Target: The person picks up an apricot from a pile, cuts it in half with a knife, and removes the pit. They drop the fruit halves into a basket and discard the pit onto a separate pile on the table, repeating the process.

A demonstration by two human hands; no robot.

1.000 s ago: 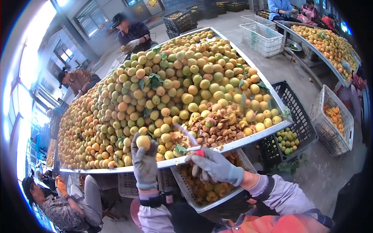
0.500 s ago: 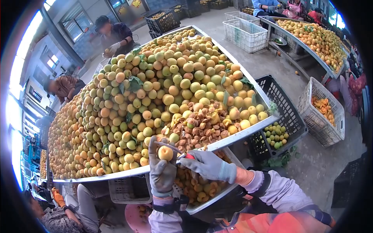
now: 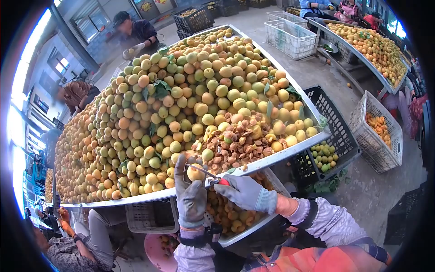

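Note:
Gray-gloved, my left hand (image 3: pixel 191 201) grips a yellow-orange apricot (image 3: pixel 196 174) between thumb and fingers, just past the near rim of the table. My right hand (image 3: pixel 248 194), in a matching glove, is closed round the red handle of a knife (image 3: pixel 223 182). Its thin blade points left and lies across the upper side of the apricot. Right behind the hands is a pile of brown apricot pits (image 3: pixel 235 144) with bits of flesh. Beneath them, a crate (image 3: pixel 276 181) holds apricot pieces, partly hidden by my right hand and forearm.
A large heap of apricots (image 3: pixel 149 122) covers the metal-rimmed table (image 3: pixel 290 154). To the right stand a black crate (image 3: pixel 333 118) with green fruit and a white crate (image 3: pixel 362 136) with cut fruit. A pink basin (image 3: pixel 159 254) sits below left. Other people work around the tables.
The view has shifted slightly. The held apricot sits a little lower against the blade and has turned somewhat. Both hands keep their grips.

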